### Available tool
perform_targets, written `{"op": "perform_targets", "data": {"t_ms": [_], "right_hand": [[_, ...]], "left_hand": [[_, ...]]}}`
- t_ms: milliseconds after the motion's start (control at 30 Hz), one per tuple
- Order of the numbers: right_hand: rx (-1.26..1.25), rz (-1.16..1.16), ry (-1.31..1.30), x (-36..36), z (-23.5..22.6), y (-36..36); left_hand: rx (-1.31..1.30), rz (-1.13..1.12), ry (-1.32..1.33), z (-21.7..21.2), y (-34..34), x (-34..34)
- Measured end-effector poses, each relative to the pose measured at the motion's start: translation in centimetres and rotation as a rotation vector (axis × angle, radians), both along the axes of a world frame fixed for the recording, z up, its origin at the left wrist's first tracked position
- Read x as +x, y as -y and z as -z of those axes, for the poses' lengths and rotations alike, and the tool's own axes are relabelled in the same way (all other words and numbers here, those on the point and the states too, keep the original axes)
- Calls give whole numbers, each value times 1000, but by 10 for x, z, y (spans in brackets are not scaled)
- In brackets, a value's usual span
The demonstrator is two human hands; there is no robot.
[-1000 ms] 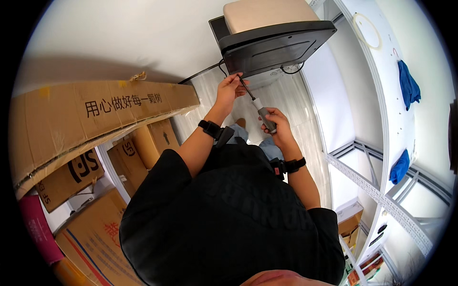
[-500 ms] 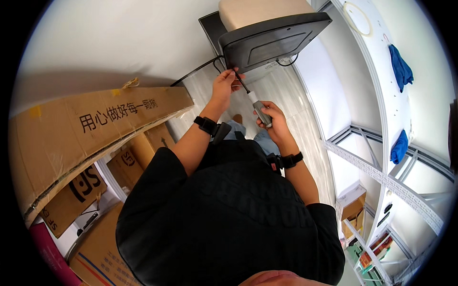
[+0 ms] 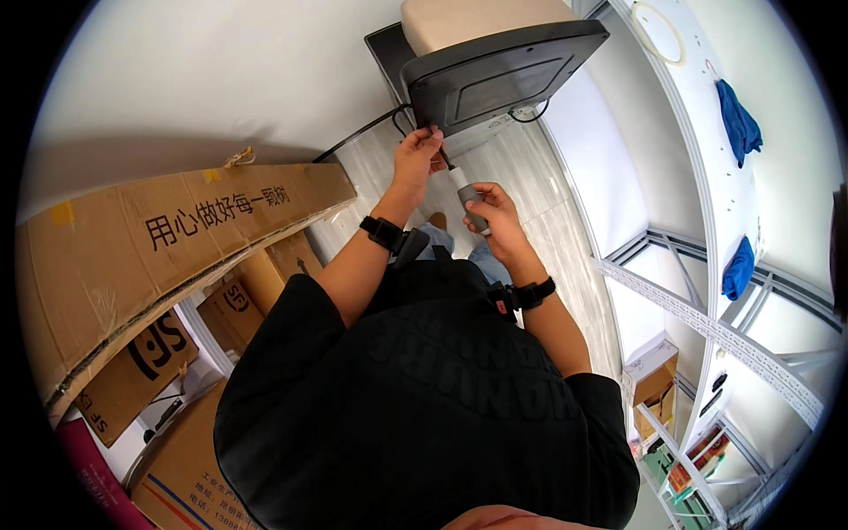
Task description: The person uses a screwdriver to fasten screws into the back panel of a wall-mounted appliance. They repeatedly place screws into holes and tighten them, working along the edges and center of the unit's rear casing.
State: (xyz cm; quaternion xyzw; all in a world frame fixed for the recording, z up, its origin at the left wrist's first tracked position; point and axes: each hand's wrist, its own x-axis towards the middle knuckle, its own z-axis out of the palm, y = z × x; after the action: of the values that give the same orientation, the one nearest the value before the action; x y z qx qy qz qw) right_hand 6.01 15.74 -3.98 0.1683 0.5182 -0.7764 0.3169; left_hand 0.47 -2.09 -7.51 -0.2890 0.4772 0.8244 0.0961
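A: Where is the screwdriver [image 3: 475,210] sitting?
B: In front of the torso, its shaft slanting far and left toward the near left corner of a black moulded panel [image 3: 508,79].

A: And the hands?
B: The right hand [image 3: 496,219] is gripping the grey handle. The left hand [image 3: 417,161] is bunching thumb and fingers around the tip end; I can't tell whether they are pinching the shaft or a small part there.

A: Which step is that?
B: Probably seating or turning the tip at the corner; the tip itself is hiding behind the fingers. I'd say the next move is calling for a steady left hand and a shaft kept in line.

A: Any edges to mind?
B: The panel's rim is overhanging the left fingers, a beige rounded block [image 3: 481,25] is resting above it, and a black cable [image 3: 531,118] is looping below. A long cardboard box [image 3: 190,212] is bordering the left, white shelving [image 3: 724,340] the right. Open floor [image 3: 543,190] is leaving the right elbow more room.
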Motion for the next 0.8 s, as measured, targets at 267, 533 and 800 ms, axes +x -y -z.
{"op": "perform_targets", "data": {"t_ms": [267,533,800], "right_hand": [[2,-48,60,-2,-10,2],[-140,-125,150,-7,-10,-8],[95,-175,-93,-5,-4,4]], "left_hand": [[32,-39,-27,1,0,-2],[74,-57,-27,-1,1,-2],[29,-51,2,-6,-4,1]]}}
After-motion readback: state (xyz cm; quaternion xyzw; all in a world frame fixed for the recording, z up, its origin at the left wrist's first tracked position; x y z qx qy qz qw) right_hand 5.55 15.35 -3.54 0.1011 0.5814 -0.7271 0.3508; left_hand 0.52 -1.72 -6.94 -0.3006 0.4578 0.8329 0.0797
